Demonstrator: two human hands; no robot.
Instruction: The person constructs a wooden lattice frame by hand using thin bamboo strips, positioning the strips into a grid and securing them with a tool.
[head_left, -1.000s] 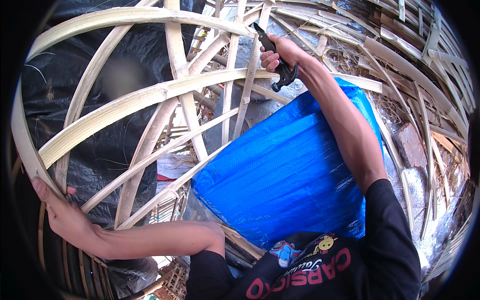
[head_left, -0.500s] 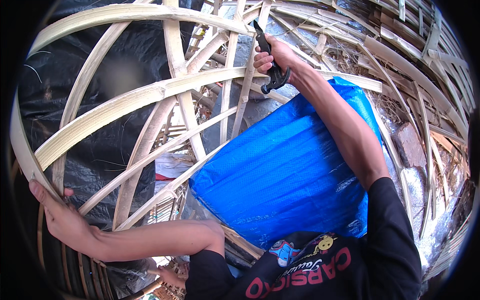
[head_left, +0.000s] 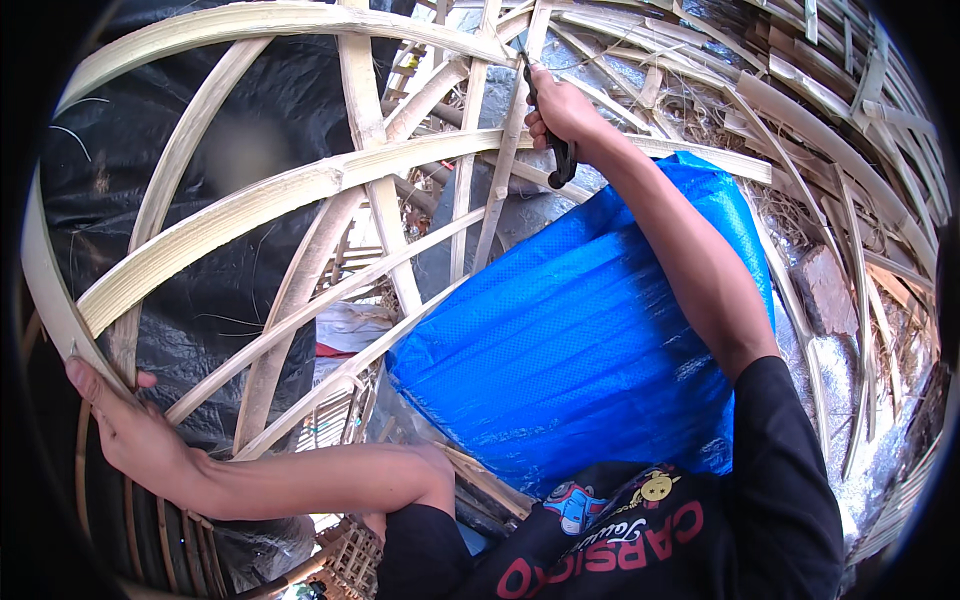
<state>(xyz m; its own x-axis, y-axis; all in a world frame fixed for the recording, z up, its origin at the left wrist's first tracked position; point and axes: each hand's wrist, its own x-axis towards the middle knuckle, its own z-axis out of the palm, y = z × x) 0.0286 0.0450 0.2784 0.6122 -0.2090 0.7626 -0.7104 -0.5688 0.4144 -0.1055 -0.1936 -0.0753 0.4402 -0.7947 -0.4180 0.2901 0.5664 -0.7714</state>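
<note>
At the far left, my left hand (head_left: 140,430) grips a pale curved bamboo strip (head_left: 50,270), thumb on top and fingertips curling out beneath. A small nail-like point shows beside the thumb. My right hand (head_left: 565,112) is raised at the upper middle, closed around a black claw hammer (head_left: 562,172). The hammer's curved head hangs below the fist, and its other end points up past the thumb. Behind that hand, split bamboo strips (head_left: 250,210) cross in an open lattice; the nearest upright slat (head_left: 503,180) stands just left of the fist.
A blue tarp-like sheet (head_left: 560,330) spreads beneath my right arm. Black plastic (head_left: 230,150) lies behind the lattice on the left. Bamboo pieces (head_left: 850,150) are heaped at the upper right, near a brown block (head_left: 825,285). A woven basket-like piece (head_left: 352,562) shows at the bottom.
The hammer has turned in my right hand, so its head shows more edge-on. The hand has shifted slightly right. A patch of fingers near the lower edge has gone from view.
</note>
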